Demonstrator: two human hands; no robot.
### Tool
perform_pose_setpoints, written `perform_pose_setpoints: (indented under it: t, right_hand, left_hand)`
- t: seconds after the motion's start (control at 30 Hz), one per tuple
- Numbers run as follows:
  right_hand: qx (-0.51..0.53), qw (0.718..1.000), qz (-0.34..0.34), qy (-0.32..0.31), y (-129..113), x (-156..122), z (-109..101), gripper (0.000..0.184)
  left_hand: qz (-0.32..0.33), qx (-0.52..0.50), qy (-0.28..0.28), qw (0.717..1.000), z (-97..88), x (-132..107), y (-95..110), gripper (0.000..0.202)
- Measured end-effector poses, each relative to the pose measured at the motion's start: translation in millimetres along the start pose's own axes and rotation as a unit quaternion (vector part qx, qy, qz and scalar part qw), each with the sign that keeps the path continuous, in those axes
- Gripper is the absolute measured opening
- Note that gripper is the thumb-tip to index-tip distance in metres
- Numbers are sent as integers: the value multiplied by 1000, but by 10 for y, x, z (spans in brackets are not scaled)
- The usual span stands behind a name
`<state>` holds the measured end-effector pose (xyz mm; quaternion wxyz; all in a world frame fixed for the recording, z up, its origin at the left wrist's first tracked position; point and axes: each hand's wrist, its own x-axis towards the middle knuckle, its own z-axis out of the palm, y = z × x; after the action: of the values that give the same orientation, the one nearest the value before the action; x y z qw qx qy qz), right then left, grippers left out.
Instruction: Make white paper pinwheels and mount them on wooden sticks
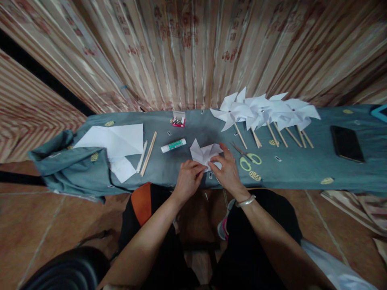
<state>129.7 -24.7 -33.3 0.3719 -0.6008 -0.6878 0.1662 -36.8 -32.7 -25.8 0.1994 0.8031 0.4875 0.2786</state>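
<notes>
A white paper pinwheel, its blades partly folded, lies at the table's front edge between my hands. My left hand pinches the paper's lower left part, fingers pressed together. With thumb and fingers bent around the paper's right side, my right hand grips it as well. My fingers hide part of the lower folds. Just right of that hand rest scissors with yellow-green handles, blades apart. A glue stick lies to the upper left of the paper.
Finished-looking white pinwheels on wooden sticks overlap at the back right. A small red box of pins stands at the back. Left are chopsticks, a white pen and paper sheets. A phone lies far right on the green cloth.
</notes>
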Motion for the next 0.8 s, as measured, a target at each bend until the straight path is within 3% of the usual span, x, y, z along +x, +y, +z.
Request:
perform_pose_setpoints:
  t: [0.8]
  right_hand:
    - [-25, 999, -25, -22, 43, -49, -20, 19]
  left_hand:
    - [-29, 7, -22, 999, -3, 32, 33, 19]
